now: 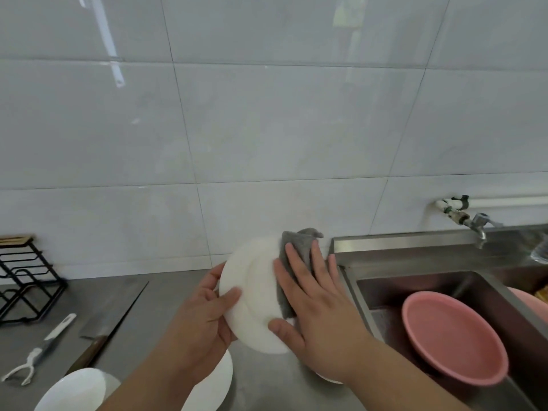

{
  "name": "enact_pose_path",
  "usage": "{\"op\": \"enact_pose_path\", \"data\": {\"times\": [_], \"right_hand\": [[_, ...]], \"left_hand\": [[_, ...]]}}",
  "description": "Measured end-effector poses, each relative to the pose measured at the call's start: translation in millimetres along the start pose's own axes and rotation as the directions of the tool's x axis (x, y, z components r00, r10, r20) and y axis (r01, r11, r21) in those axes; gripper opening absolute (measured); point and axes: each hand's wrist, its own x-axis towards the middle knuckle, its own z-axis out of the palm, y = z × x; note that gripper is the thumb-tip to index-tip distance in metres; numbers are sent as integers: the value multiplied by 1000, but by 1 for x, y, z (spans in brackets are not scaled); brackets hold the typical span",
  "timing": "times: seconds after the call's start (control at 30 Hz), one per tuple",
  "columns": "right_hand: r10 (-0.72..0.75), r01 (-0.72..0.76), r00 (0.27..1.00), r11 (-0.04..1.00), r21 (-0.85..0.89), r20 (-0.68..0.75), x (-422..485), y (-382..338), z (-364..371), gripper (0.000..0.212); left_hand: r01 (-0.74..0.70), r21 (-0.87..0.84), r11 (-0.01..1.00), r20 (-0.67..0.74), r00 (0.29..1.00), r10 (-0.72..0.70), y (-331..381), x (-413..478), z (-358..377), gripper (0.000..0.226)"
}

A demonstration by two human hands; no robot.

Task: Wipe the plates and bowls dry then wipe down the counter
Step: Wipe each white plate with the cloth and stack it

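Observation:
A white plate (255, 295) is tilted up above the grey counter (148, 307). My left hand (204, 315) grips its left rim, thumb on the face. My right hand (314, 298) lies flat with straight fingers on a grey cloth (292, 250), pressing it against the plate's right side. More white dishes sit on the counter at the bottom: a bowl (74, 390) at the lower left and a plate (216, 384) partly hidden under my left forearm. Another white dish edge (327, 379) peeks out under my right wrist.
A steel sink (415, 280) at the right holds a pink basin (453, 336); a tap (477, 223) juts from the wall above it. On the left counter lie a cleaver (115, 318), a white peeler (38, 351) and a black wire rack (23, 280). The tiled wall stands close behind.

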Motion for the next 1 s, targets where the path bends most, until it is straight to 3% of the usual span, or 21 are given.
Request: {"op": "enact_pose_path", "data": {"times": [0.13,0.27,0.37,0.47,0.57,0.77,1.0], "right_hand": [[0,0,1000,999,43,-1,9,-8,-5,99],[-164,164,986,978,126,-6,3,-29,-2,100],[-230,229,973,970,81,8,3,-21,-2,96],[-115,115,993,993,-16,-4,13,4,-5,91],[-20,20,1000,1000,9,7,17,2,-6,94],[-205,204,979,978,51,14,-9,-15,2,94],[28,-24,999,996,90,-39,0,9,5,92]], "left_hand": [[-14,33,999,-2,1000,14,2,2,7,48],[-27,31,999,-25,999,28,3,10,12,49],[-40,8,999,-50,998,40,3,12,8,53],[-31,9,999,-39,999,31,-1,11,8,52],[-38,25,999,-31,999,39,0,12,11,53],[-49,-11,999,-64,997,49,7,16,4,55],[-46,-50,998,-62,997,42,-4,11,14,54]]}}
